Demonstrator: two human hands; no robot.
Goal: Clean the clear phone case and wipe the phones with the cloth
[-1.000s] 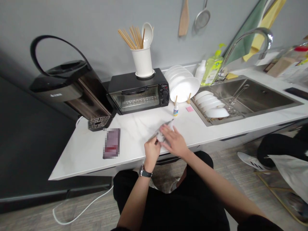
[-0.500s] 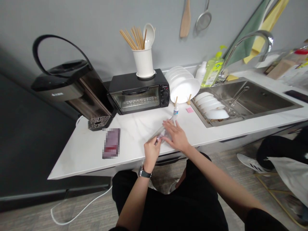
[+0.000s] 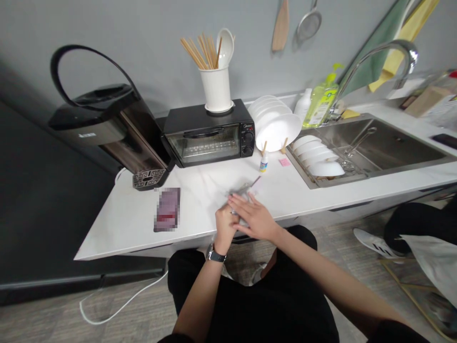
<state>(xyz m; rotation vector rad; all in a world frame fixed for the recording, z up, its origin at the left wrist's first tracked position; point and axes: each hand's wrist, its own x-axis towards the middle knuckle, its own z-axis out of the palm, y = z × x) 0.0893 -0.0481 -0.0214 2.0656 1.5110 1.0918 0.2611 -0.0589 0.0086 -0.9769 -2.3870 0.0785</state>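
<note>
My left hand [image 3: 226, 222] is closed at the counter's front edge, its fingers curled around something thin that I cannot make out. Laid flat across those fingers is my right hand [image 3: 256, 218], its own fingers stretched out. From beyond both hands sticks a blurred greyish, see-through piece [image 3: 243, 188], with a thin purple strip [image 3: 255, 181] at its far end. Past that stands a small white bottle [image 3: 263, 164] with a blue and yellow label, upright and apart from my hands. What lies under my right palm is hidden.
A toaster oven [image 3: 210, 143] holding up a utensil pot [image 3: 216, 90] stands behind. A drinks machine [image 3: 121, 136] and a pixelated phone-like object [image 3: 167, 209] are left. White plates [image 3: 276, 131], a pink note [image 3: 284, 162] and a sink [image 3: 392, 138] are right. A seated person's shoe [image 3: 371, 242] shows lower right.
My right hand has slid left, over my left hand's fingers. The see-through piece has drawn back from the small bottle, which now shows whole. The view has shifted slightly.
</note>
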